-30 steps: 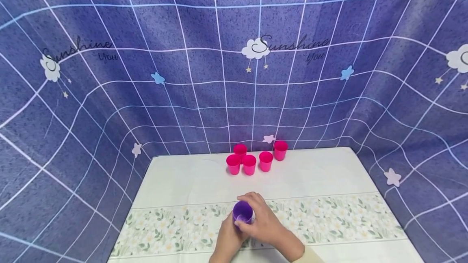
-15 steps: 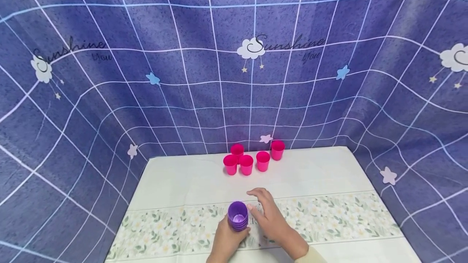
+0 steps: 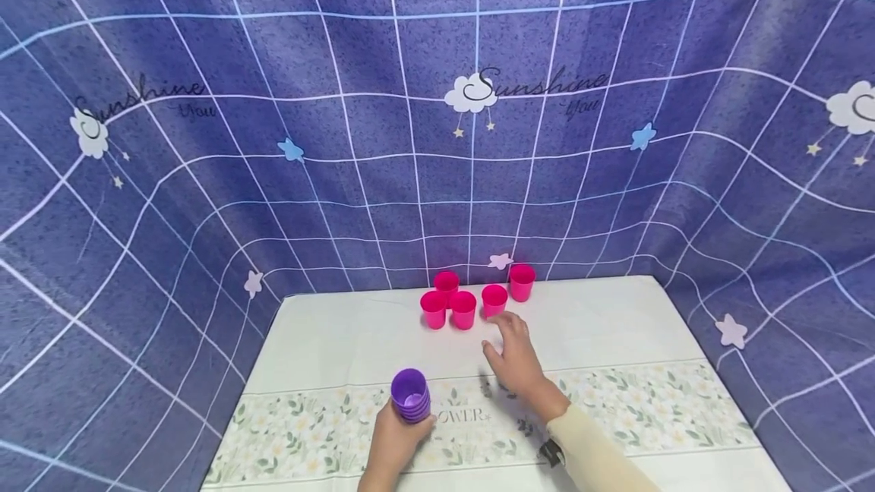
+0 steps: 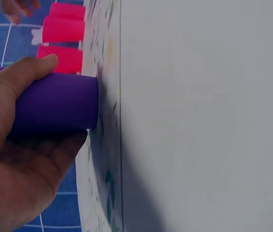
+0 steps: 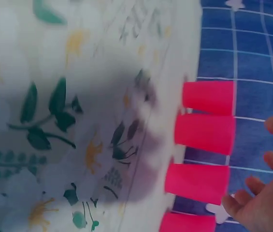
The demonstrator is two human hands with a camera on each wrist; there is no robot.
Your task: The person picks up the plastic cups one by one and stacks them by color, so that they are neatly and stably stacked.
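Observation:
A stack of nested purple cups (image 3: 411, 395) is gripped by my left hand (image 3: 395, 439) over the floral band, upright, mouth facing up. In the left wrist view, the thumb and fingers curl round the lowest purple cup (image 4: 59, 104); its base is at or close to the cloth. My right hand (image 3: 517, 359) holds nothing and reaches forward, fingers spread and slightly bent. Its fingertips are nearest a pink cup (image 3: 494, 300), overlapping its lower edge in the head view; contact cannot be told. Another pink cup (image 3: 462, 310) stands just left of that one.
More pink cups stand at the table's back: one at front left (image 3: 434, 310), one behind it (image 3: 446, 285) and one at far right (image 3: 522, 282). A blue gridded curtain (image 3: 437, 173) hangs behind and on both sides of the white table (image 3: 328, 340).
My right hand has let go of the purple cups and moved forward to the pink cups. My left hand has carried the purple stack a little to the left.

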